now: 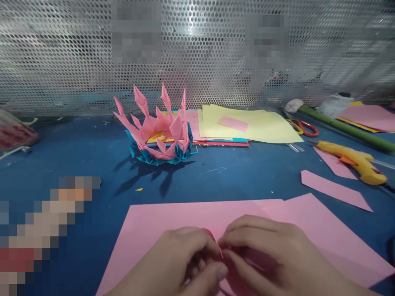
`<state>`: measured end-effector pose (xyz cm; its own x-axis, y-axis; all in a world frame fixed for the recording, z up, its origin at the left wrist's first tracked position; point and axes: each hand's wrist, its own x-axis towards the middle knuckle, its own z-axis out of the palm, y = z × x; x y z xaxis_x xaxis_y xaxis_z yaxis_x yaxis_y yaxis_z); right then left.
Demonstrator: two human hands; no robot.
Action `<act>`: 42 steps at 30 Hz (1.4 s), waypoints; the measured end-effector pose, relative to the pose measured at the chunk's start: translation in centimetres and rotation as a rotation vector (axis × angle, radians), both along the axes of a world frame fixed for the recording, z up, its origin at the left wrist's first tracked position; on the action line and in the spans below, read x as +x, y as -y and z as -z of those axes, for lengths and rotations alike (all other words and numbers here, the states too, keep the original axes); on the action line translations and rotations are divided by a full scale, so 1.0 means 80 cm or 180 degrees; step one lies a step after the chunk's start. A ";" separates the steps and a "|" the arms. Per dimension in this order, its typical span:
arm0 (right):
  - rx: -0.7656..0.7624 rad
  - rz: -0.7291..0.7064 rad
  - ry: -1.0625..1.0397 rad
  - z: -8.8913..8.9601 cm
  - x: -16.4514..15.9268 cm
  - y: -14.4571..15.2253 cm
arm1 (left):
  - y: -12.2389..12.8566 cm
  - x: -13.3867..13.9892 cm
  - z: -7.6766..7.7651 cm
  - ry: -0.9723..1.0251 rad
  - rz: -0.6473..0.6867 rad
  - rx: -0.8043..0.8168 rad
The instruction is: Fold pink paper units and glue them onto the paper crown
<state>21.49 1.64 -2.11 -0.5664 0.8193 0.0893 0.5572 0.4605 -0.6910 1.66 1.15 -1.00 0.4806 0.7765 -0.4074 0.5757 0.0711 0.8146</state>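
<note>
Head view, left hand (pixel 194 257) and right hand (pixel 265 244) pinching pink paper (pixel 209 233), clear container (pixel 6 117) showing blurred reddish contents (pixel 14 139)

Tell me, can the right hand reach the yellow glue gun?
Probably yes: just flat pink paper lies between the right hand and the yellow glue gun, though that hand looks occupied.

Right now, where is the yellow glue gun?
The glue gun lies on the blue table at the head view's right, beyond the right hand, partly over a pink paper strip and nearer than the green stem.
</note>
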 end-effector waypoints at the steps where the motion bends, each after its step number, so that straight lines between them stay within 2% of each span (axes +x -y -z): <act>1: 0.0079 0.0001 -0.0053 0.003 0.000 0.000 | -0.001 0.003 -0.001 0.0017 -0.0078 -0.0032; 7: 0.0748 0.0046 -0.0352 0.014 -0.006 0.004 | -0.001 0.004 0.006 -0.0049 -0.0185 0.0009; 10: 0.0761 0.0169 -0.0278 0.012 -0.008 0.005 | -0.002 0.004 0.007 -0.0028 -0.0237 -0.0004; 15: -0.0051 0.0276 -0.0067 -0.003 -0.010 0.002 | -0.004 0.009 0.004 0.0134 -0.0448 -0.0106; 20: -0.0713 0.0399 -0.0232 -0.010 -0.012 0.000 | -0.004 0.012 0.003 0.0222 -0.0576 -0.0240; 28: -0.1157 0.0695 -0.0404 -0.005 -0.014 -0.004 | -0.003 0.013 0.000 0.0300 -0.0661 -0.0366; 36: -0.1464 0.0651 -0.0558 -0.009 -0.010 -0.002 | -0.004 0.013 0.001 0.0413 -0.0653 -0.0413; 39: -0.1163 0.0806 -0.0759 -0.012 -0.003 -0.011 | -0.002 0.012 0.000 0.0462 -0.0640 -0.0361; 42: -0.0424 0.1364 -0.0929 -0.013 0.010 -0.029 | 0.003 0.007 0.004 0.0257 -0.0561 0.0030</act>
<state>22.26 3.94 -1.10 -0.1457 0.9867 0.0725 0.4519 0.1316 -0.8823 2.23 0.89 -1.32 0.3676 0.8552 -0.3654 0.4878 0.1573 0.8587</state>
